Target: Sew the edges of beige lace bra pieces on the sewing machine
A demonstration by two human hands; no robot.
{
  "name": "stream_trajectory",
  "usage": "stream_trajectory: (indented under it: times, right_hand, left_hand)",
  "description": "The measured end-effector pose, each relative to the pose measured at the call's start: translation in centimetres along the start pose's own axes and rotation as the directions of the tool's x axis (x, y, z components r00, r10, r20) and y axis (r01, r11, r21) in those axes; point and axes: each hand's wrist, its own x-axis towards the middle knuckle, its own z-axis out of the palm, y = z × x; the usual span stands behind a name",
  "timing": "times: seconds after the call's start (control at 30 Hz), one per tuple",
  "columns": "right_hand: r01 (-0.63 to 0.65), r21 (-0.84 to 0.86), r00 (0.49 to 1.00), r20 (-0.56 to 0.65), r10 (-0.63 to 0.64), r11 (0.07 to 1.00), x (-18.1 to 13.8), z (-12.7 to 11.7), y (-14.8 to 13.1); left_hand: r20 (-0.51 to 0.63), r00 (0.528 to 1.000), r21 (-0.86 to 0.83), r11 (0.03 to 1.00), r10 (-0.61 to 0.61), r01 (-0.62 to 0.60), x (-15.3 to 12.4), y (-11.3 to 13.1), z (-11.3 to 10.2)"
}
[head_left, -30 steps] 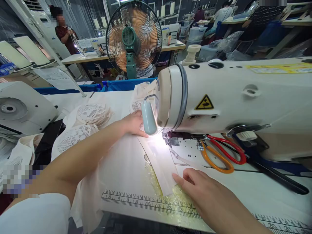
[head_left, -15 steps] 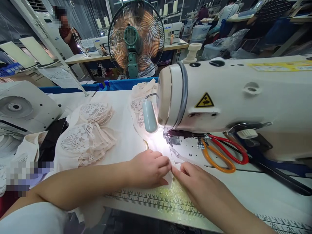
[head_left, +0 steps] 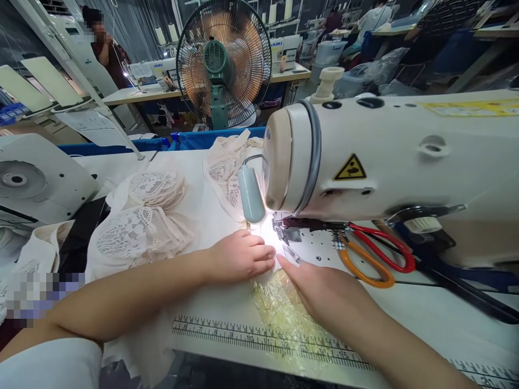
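Under the sewing machine (head_left: 292, 156), a pale piece of fabric (head_left: 265, 235) is lit up at the presser foot (head_left: 284, 229), with glare hiding its detail. My left hand (head_left: 243, 256) is closed on that fabric just in front of the foot, fingers bent and together. My right hand (head_left: 324, 283) is at the fabric's near right edge; its index finger points to the left fingertips and the other fingers are curled, partly hidden. Beyond the foot lies a cream lace bra (head_left: 223, 173). Scissors with red and orange handles (head_left: 367, 267) rest on the right of the machine bed.
A pile of cream lace bra pieces (head_left: 138, 221) lies on the left of the table. A ruler tape (head_left: 227, 335) and shiny yellowish film (head_left: 279, 308) run along the front edge. A lamp (head_left: 251, 194) hangs by the needle; a large fan (head_left: 223, 59) stands behind.
Both hands have moved slightly away from me, nearer the presser foot, with the fabric. The left hand has uncovered more of the film. The view has shifted slightly.
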Motion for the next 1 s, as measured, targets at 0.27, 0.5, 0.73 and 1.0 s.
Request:
stream_trajectory:
  times: [0.27,0.5,0.73,1.0]
  right_hand:
    - [-0.103,0.007,0.984,0.147,0.101,0.995,1.2,-1.8,-1.2]
    - [-0.186,0.014,0.962,0.208,0.179,0.983,2.6,-2.3,-2.3]
    - [-0.196,-0.003,0.946,0.262,0.19,0.981,2.5,-3.1,-3.0]
    - [-0.146,-0.015,0.975,0.169,0.147,0.989,2.0,-2.1,-2.7]
  left_hand:
    - [0.033,0.999,0.074,0.996,0.039,-0.041,0.3,-1.1,-0.1]
    - [0.102,0.992,0.113,0.99,0.075,-0.086,0.5,-2.5,-0.5]
    - [0.146,0.989,0.062,0.997,0.033,-0.042,0.8,-3.7,-0.8]
    - [0.271,0.898,-0.201,0.892,-0.347,0.406,1.5,-5.3,-1.6]
